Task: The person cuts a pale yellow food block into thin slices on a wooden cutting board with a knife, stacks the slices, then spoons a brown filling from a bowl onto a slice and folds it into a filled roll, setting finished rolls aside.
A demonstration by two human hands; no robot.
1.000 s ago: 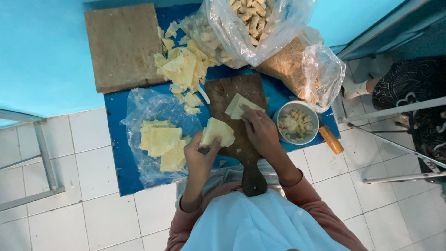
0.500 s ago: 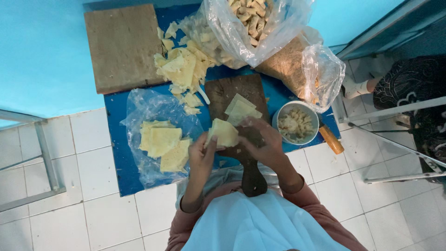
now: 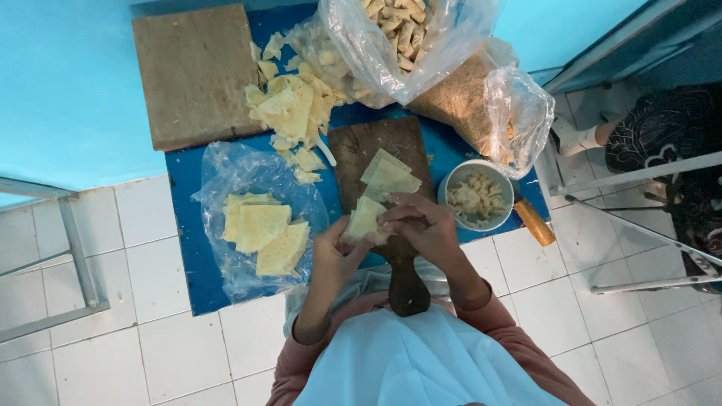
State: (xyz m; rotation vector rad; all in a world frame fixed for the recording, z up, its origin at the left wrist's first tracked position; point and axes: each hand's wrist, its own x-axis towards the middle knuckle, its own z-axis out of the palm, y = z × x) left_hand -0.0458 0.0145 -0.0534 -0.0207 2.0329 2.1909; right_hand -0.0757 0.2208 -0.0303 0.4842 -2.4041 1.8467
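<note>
Both hands were busy over the near end of the dark wooden paddle-shaped cutting board: the left hand pinched a pale yellow square dough wrapper from below, and the right hand curled its fingers over the wrapper's right edge, so the piece was gripped between the two, just above the board's handle. Further up the board lay a small stack of flat pale wrappers.

Packages next. At the top, a big clear plastic bag bulged with rolled, tan pastry pieces. To its right, a second clear bag slumped over a brown crumbly mass. On the left, a crumpled clear plastic sheet held a pile of yellow square wrappers. Between the sheet and the big bag sat a loose heap of torn pale dough scraps. A round white bowl of chopped pale filling stood just beside the board's right edge, with an orange-brown wooden handle poking out past it.

All of this rested on a bright blue low tabletop, with a plain square brown wooden slab at its far left corner. The floor was white tile, the wall turquoise, and grey metal frames stood at both sides.
</note>
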